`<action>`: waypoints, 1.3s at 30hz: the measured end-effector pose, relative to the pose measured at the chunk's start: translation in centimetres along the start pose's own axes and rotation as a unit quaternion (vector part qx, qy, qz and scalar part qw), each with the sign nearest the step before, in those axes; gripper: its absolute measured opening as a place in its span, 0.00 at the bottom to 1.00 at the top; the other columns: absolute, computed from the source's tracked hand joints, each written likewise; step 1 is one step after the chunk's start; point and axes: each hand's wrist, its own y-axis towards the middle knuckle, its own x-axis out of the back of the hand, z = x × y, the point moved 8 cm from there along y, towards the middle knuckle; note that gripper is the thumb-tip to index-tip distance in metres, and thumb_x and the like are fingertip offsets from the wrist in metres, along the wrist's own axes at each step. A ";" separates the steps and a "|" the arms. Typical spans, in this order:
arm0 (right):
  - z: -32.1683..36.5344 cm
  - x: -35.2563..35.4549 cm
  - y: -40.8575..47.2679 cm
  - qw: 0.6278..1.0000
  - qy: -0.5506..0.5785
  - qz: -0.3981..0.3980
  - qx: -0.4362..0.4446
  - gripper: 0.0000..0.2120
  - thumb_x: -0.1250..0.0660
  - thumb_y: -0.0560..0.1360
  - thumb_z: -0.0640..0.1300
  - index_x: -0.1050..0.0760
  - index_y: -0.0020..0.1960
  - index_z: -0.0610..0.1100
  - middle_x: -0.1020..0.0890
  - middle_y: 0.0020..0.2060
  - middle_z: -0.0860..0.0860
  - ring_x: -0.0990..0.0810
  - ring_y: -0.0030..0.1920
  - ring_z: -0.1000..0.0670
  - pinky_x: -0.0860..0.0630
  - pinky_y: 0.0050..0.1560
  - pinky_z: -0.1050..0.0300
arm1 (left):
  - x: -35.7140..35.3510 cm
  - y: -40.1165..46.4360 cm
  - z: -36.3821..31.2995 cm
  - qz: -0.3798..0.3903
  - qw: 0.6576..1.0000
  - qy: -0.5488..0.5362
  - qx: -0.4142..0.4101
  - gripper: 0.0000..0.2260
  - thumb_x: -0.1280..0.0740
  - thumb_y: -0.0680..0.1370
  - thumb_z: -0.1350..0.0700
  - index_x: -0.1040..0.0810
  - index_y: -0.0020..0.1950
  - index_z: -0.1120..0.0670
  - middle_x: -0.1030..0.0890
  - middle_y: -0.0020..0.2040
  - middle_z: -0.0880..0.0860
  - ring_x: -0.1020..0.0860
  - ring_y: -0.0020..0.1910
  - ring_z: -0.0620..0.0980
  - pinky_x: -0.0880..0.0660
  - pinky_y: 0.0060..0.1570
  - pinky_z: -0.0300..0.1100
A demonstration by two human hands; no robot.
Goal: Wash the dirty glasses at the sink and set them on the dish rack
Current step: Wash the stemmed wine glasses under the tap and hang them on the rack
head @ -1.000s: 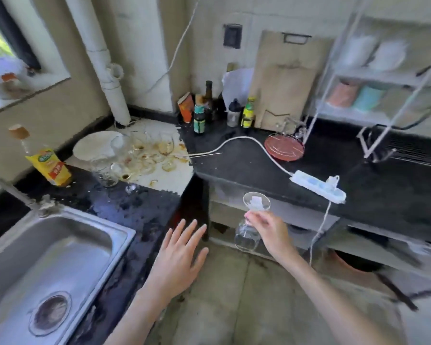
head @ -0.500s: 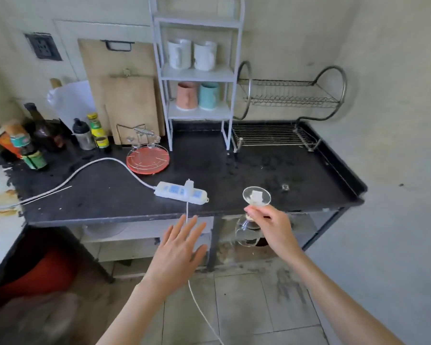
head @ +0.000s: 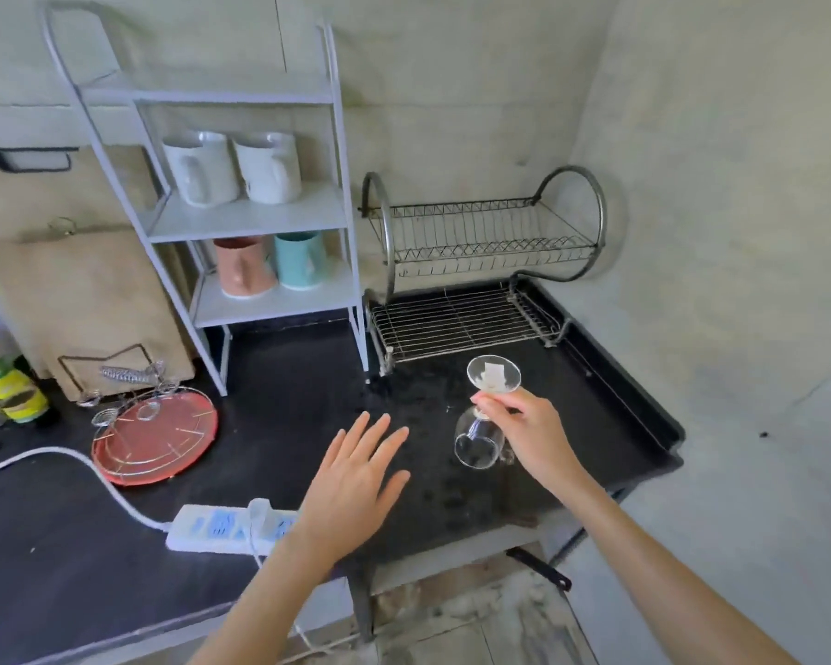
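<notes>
My right hand (head: 528, 431) pinches the stem of a clear wine glass (head: 483, 427), which hangs upside down with its foot up and bowl down, above the black counter (head: 284, 395). A white sticker shows on the foot. The glass is in front of the two-tier metal dish rack (head: 471, 280) in the back right corner; both rack tiers hold nothing. My left hand (head: 356, 477) hovers flat with fingers spread over the counter, left of the glass, holding nothing. The sink is out of view.
A white shelf (head: 250, 218) with mugs stands left of the rack. A red round tray (head: 157, 436) and a white power strip (head: 226, 527) with its cable lie on the counter. Cutting boards (head: 82, 300) lean on the wall. Bottles (head: 10, 386) stand at far left.
My view has swung right from the sink area to the dish rack corner. My right hand has carried the inverted glass over the counter, closer to the rack. The left hand stays spread.
</notes>
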 end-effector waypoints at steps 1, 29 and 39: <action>0.6 0.2 2.1 1.000 -0.003 0.000 0.008 0.06 0.33 0.75 0.40 0.17 0.46 0.42 0.16 0.43 0.47 0.19 0.47 0.51 0.28 0.48 0.69 | 0.5 2.2 0.8 -0.009 1.000 0.004 -0.002 0.25 0.55 0.81 0.43 0.26 0.64 0.53 0.23 0.63 0.54 0.26 0.64 0.58 0.28 0.57 0.55; 7.9 -10.4 39.1 0.960 -0.135 0.187 0.155 0.12 0.36 0.77 0.46 0.20 0.57 0.43 0.17 0.54 0.48 0.19 0.48 0.54 0.29 0.51 0.64 | 8.4 26.4 7.9 -0.121 0.974 0.174 0.082 0.26 0.48 0.78 0.46 0.42 0.73 0.57 0.37 0.74 0.54 0.44 0.73 0.55 0.38 0.66 0.58; 6.7 -10.3 40.0 0.964 -0.100 0.191 0.155 0.12 0.37 0.78 0.45 0.21 0.58 0.43 0.18 0.56 0.50 0.22 0.54 0.55 0.32 0.55 0.66 | 8.5 26.2 7.8 -0.136 0.974 0.153 0.101 0.27 0.49 0.78 0.45 0.43 0.74 0.55 0.39 0.74 0.52 0.44 0.74 0.54 0.40 0.67 0.54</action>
